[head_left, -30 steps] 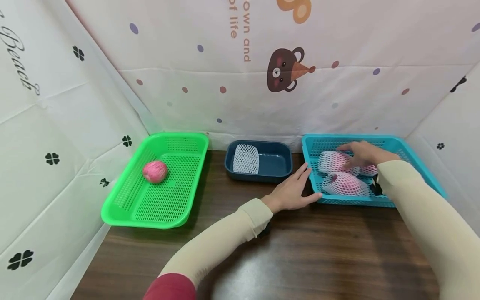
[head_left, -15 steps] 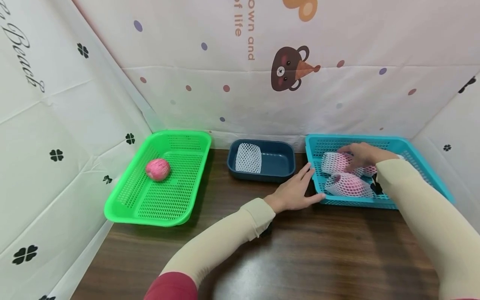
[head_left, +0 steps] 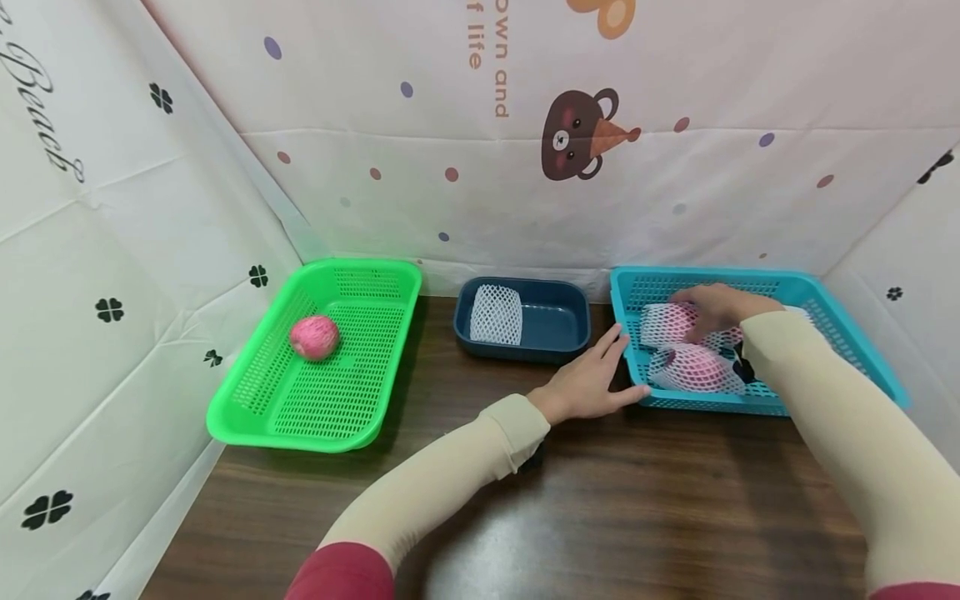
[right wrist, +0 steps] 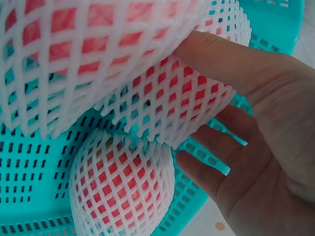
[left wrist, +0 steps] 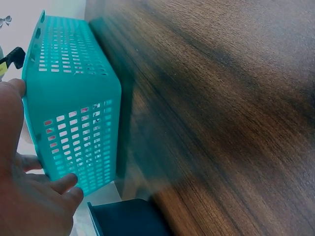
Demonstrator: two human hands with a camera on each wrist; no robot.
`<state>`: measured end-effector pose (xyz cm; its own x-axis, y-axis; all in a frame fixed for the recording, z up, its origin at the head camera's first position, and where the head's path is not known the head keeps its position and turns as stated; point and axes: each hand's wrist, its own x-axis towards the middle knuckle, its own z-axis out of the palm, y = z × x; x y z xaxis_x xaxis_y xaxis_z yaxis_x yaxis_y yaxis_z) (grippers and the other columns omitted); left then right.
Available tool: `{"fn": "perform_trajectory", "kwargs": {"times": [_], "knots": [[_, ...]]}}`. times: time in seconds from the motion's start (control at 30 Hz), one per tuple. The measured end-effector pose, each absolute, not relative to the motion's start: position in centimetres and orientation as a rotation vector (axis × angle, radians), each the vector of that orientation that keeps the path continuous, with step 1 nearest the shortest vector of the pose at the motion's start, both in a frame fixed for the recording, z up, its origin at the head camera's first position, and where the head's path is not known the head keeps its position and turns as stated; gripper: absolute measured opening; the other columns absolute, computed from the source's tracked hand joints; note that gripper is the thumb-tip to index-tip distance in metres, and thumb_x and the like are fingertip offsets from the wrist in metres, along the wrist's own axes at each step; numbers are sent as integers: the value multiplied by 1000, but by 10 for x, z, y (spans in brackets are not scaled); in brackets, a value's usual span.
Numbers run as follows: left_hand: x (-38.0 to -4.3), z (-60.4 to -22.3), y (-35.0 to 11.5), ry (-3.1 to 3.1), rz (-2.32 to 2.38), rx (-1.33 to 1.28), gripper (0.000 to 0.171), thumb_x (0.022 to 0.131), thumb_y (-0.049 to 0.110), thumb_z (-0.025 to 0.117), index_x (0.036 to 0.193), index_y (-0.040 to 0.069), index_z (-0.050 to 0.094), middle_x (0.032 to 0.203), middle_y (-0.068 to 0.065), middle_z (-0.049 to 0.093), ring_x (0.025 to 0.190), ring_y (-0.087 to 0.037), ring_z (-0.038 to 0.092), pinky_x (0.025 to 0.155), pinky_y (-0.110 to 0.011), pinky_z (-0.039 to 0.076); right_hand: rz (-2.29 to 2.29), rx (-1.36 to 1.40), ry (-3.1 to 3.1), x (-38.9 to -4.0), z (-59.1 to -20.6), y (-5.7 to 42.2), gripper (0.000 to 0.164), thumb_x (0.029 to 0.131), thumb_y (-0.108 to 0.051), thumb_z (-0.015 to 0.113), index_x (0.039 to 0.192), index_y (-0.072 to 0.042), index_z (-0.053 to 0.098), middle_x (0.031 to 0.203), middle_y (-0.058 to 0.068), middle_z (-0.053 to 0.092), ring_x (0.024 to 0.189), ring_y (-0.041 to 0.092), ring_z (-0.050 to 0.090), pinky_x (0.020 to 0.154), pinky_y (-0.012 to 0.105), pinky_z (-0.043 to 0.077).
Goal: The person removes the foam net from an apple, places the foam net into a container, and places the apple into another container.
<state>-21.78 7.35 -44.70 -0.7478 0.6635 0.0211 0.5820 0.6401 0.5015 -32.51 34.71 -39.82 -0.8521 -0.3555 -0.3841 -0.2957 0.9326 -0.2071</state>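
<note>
Head view changes little over the last second: the right forearm edges slightly leftward, baring more white netting beside it, while the right hand stays at the back netted fruit in the blue basket. Nothing appears lifted, so I judge the work to be at the grasp. The right fingers stand parted from the thumb, bent about a netted fruit; I cannot tell whether they clamp it. The left hand has straight, spread fingers touching the basket's rim. The front netted fruit lies just beside the back one. One bare pink fruit lies in the green basket. Right wrist view hides the thumb's tip and some fingertips behind netting and crops the nearest fruit; left wrist view cuts off the left hand.
</note>
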Motion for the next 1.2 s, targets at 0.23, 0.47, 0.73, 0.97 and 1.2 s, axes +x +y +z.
{"fn": "perform_trajectory", "kwargs": {"times": [0.23,0.47,0.73,0.97,1.2], "knots": [[-219,-447,73,2694,734,1039,85,95,63,41,157,16,9,164,3,-7,147,-9,15,112,-26,30,-234,-456,2630,-325,-398,346,94,73,-36,85,146,-1,38,142,36,37,124,59,35,86,70,42],[-218,-447,73,2690,742,1045,85,95,62,42,157,14,11,164,1,-5,146,-10,18,111,-27,32,-260,-429,2601,-324,-399,347,95,74,-32,85,148,-1,34,142,36,35,123,58,38,83,67,45],[-218,-446,72,2687,740,1031,84,95,62,42,157,14,12,164,3,-7,146,-10,20,110,-27,34,-250,-443,2605,-326,-398,346,90,74,-31,86,145,-3,38,137,36,40,120,59,39,81,65,46],[-219,-448,73,2699,725,1029,84,95,64,41,157,17,9,163,6,-10,146,-9,19,110,-26,33,-244,-472,2597,-329,-399,347,91,72,-32,86,145,-4,39,136,36,41,119,58,42,81,63,46],[-219,-447,73,2689,717,1025,84,95,64,40,158,18,8,161,10,-14,146,-8,16,111,-26,31,-298,-459,2490,-331,-400,346,91,76,-17,84,148,-1,33,143,40,30,125,62,31,85,65,45]]}}
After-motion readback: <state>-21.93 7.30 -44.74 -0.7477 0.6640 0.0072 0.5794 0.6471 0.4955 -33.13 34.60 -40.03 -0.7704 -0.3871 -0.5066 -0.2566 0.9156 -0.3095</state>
